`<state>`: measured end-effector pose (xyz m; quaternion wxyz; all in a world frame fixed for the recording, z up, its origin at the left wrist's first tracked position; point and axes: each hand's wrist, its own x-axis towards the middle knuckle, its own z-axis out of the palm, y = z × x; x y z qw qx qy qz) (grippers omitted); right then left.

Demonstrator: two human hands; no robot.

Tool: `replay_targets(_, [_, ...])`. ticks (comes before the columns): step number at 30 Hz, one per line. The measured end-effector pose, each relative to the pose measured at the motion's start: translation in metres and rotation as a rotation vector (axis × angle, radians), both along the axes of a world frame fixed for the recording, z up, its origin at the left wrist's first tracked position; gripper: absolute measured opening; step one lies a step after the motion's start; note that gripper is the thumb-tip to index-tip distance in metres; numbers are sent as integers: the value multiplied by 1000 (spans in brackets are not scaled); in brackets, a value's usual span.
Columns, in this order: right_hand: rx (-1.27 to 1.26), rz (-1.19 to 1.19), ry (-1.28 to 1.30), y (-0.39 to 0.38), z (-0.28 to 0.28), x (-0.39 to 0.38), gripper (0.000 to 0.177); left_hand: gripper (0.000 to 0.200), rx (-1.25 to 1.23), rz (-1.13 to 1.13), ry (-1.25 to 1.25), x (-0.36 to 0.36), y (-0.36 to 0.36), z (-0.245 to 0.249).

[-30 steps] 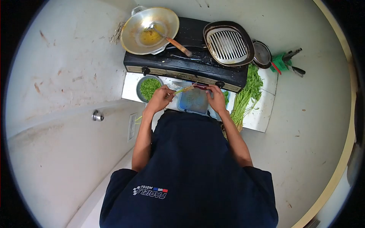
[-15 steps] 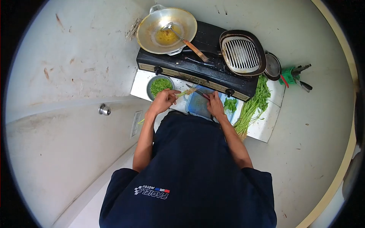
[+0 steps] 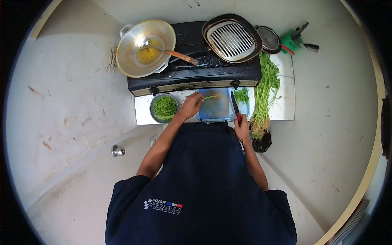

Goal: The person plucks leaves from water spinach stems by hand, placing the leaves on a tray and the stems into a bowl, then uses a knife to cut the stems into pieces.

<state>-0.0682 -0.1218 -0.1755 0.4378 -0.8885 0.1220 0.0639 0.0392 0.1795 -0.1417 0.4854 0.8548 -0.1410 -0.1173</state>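
Note:
My left hand (image 3: 191,108) pinches a thin green stalk (image 3: 211,96), its brownish root end pointing right over a blue plastic board or tray (image 3: 214,108). In my right hand (image 3: 243,128) is a knife (image 3: 235,103) with a dark blade and red handle, blade pointing up toward the stove. Torn-off green leaves (image 3: 241,95) lie on the tray's right side, near the blade. Left of my left hand stands a grey bowl (image 3: 152,111) filled with finely chopped greens (image 3: 165,106); a pale green stem piece (image 3: 165,117) shows at its near side.
A black gas stove (image 3: 192,77) spans the back of the white counter (image 3: 288,104). On it sit a wok (image 3: 126,53) with a wooden-handled ladle (image 3: 181,56) and a grill pan (image 3: 255,45). At right lie a rooted bunch of greens (image 3: 265,92), a strainer (image 3: 269,38) and a green basket (image 3: 290,41).
The view has shifted. My left hand has moved right, bringing the stalk's root end over the tray. The knife has swung from pointing left to pointing up and now sits farther right.

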Motion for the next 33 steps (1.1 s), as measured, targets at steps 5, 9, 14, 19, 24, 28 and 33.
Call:
replay_targets(5, [-11, -94, -40, 11, 7, -19, 29, 17, 54, -181, -66, 4, -16, -31])
replay_targets(9, [36, -56, 31, 21, 9, -24, 30, 23, 109, -315, -99, 6, -14, -51])
replay_targets(14, [-59, 100, 30, 31, 5, -23, 29, 29, 124, -382, -100, 4, -11, -67])
replay_targets(19, [-65, 133, 72, 30, -8, -24, 28, 29, 172, -354, -91, 0, -15, -64])
replay_targets(24, [-102, 172, 72, 25, -18, -21, 28, 27, 193, -338, -179, -4, -17, -67])
replay_targets(28, [-113, 194, 66, 24, -20, -20, 27, 22, 201, -306, -166, -6, -21, -68])
replay_targets(33, [-102, 203, 85, 23, -16, -20, 26, 23, 223, -235, -191, -10, -27, -69])
